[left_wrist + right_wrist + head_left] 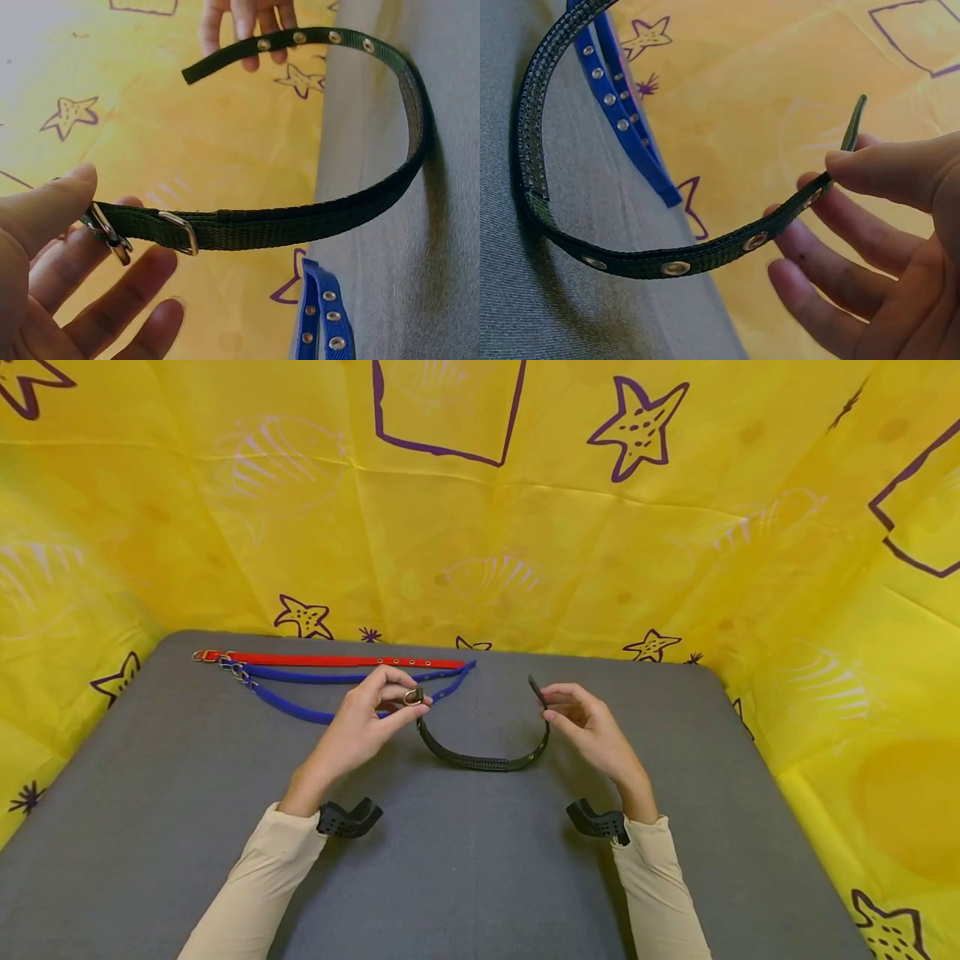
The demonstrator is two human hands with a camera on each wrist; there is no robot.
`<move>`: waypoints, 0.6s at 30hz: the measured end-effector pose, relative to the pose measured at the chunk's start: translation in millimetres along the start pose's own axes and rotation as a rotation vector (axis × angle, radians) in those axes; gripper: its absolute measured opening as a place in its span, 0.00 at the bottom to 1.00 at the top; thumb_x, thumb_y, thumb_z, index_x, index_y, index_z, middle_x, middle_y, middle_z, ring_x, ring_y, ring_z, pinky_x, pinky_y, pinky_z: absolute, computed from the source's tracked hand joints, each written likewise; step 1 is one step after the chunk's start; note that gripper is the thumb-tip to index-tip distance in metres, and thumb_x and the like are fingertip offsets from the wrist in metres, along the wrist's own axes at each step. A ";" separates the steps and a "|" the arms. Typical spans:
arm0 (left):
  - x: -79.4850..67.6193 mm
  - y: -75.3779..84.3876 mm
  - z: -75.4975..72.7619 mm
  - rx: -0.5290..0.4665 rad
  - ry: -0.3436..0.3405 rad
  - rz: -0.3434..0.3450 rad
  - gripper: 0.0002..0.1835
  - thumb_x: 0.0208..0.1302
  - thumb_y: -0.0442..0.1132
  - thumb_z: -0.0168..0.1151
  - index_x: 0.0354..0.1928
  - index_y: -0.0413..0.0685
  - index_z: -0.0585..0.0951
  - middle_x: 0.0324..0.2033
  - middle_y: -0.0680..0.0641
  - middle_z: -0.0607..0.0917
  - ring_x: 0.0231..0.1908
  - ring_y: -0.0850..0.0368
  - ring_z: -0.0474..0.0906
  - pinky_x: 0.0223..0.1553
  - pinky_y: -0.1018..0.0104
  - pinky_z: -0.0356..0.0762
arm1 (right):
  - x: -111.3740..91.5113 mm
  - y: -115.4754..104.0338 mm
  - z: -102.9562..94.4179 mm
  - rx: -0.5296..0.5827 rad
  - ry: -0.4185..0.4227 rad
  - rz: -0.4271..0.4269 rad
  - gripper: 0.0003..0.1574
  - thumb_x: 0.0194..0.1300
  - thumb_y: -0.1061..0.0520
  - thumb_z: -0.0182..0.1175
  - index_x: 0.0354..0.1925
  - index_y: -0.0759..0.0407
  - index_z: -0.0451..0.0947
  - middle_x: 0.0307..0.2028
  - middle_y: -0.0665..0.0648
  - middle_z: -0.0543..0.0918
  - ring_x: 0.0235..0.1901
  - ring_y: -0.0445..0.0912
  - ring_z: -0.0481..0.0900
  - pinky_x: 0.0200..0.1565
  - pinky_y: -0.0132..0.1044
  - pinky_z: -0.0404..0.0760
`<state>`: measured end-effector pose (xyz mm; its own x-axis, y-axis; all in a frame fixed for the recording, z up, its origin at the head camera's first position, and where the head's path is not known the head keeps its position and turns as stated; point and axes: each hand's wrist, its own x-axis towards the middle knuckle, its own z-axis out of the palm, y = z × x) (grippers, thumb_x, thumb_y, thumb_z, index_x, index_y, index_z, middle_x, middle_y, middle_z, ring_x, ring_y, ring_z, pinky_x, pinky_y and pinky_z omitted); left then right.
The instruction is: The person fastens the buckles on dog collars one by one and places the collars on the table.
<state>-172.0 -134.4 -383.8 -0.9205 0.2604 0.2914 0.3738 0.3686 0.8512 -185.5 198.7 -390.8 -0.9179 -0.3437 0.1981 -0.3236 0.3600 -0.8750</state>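
Note:
A dark green webbing collar (480,763) hangs in a U between my two hands. My left hand (367,714) pinches its buckle end; in the left wrist view a metal buckle (111,234) and a D-ring (180,231) show there. Near the tip of the other end, my right hand (588,727) pinches the strap between thumb and fingers. Several metal eyelets (676,268) run along that end in the right wrist view. The bottom of the bend hangs close to the table, and I cannot tell whether it touches.
Behind my left hand, a red collar (315,660) lies straight along the grey table's (465,877) far edge. Blue collars (288,704) lie in front of it, their tips meeting at the right. A yellow patterned cloth (480,527) rises behind the table and at both sides.

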 end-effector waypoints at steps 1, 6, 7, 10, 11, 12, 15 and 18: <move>-0.1 0.0 0.2 -0.022 0.000 0.003 0.14 0.63 0.36 0.68 0.46 0.44 0.75 0.41 0.46 0.90 0.40 0.59 0.85 0.41 0.72 0.79 | 0.2 -0.2 0.6 0.003 -0.013 -0.003 0.20 0.70 0.66 0.58 0.59 0.65 0.73 0.54 0.70 0.80 0.51 0.63 0.82 0.50 0.28 0.79; -1.5 3.2 3.1 -0.122 -0.012 -0.023 0.13 0.59 0.34 0.71 0.43 0.44 0.77 0.40 0.44 0.90 0.38 0.65 0.86 0.40 0.70 0.81 | 0.5 -0.9 4.1 0.000 -0.043 -0.023 0.22 0.70 0.66 0.58 0.61 0.63 0.74 0.52 0.68 0.83 0.50 0.62 0.83 0.50 0.30 0.80; -1.8 4.0 4.1 -0.131 -0.017 -0.025 0.13 0.59 0.33 0.72 0.42 0.44 0.78 0.40 0.44 0.90 0.38 0.66 0.86 0.40 0.69 0.81 | 0.4 -1.5 4.8 -0.002 -0.041 -0.025 0.22 0.70 0.65 0.58 0.61 0.63 0.74 0.51 0.67 0.83 0.50 0.62 0.83 0.49 0.30 0.80; -2.8 6.8 7.0 -0.134 -0.033 -0.030 0.13 0.58 0.34 0.72 0.42 0.46 0.79 0.38 0.45 0.89 0.38 0.66 0.85 0.40 0.68 0.81 | -0.6 -4.9 6.7 -0.008 -0.026 -0.024 0.21 0.70 0.64 0.59 0.60 0.62 0.75 0.52 0.66 0.83 0.50 0.60 0.84 0.49 0.30 0.80; -3.1 7.8 7.7 -0.132 -0.036 -0.030 0.13 0.58 0.34 0.73 0.42 0.46 0.80 0.38 0.45 0.89 0.38 0.65 0.85 0.40 0.67 0.81 | -0.9 -6.6 7.3 -0.011 -0.021 -0.024 0.21 0.70 0.63 0.60 0.60 0.61 0.75 0.52 0.66 0.84 0.50 0.59 0.84 0.49 0.30 0.81; -3.5 9.1 8.3 -0.131 -0.037 -0.031 0.13 0.57 0.35 0.73 0.42 0.46 0.80 0.37 0.46 0.88 0.37 0.64 0.85 0.40 0.67 0.81 | -1.3 -8.7 7.9 -0.013 -0.018 -0.022 0.21 0.70 0.63 0.60 0.60 0.61 0.76 0.51 0.66 0.84 0.50 0.59 0.84 0.49 0.30 0.81; -4.1 12.5 9.4 -0.134 -0.038 -0.030 0.12 0.58 0.37 0.73 0.43 0.47 0.81 0.36 0.47 0.88 0.36 0.63 0.84 0.40 0.68 0.80 | -2.1 -14.2 10.0 -0.022 -0.015 -0.006 0.20 0.70 0.62 0.60 0.59 0.60 0.77 0.49 0.63 0.86 0.49 0.55 0.85 0.48 0.31 0.81; -4.4 15.3 10.9 -0.145 -0.041 -0.030 0.12 0.58 0.37 0.73 0.43 0.48 0.82 0.37 0.48 0.87 0.36 0.61 0.83 0.41 0.69 0.80 | -3.2 -19.7 12.0 -0.031 -0.031 0.014 0.19 0.69 0.61 0.61 0.58 0.58 0.78 0.47 0.61 0.87 0.48 0.51 0.85 0.48 0.33 0.82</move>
<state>-161.1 -120.2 -376.8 -0.9242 0.2888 0.2497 0.3234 0.2447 0.9141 -173.5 182.3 -379.5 -0.9150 -0.3652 0.1712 -0.3177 0.3913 -0.8637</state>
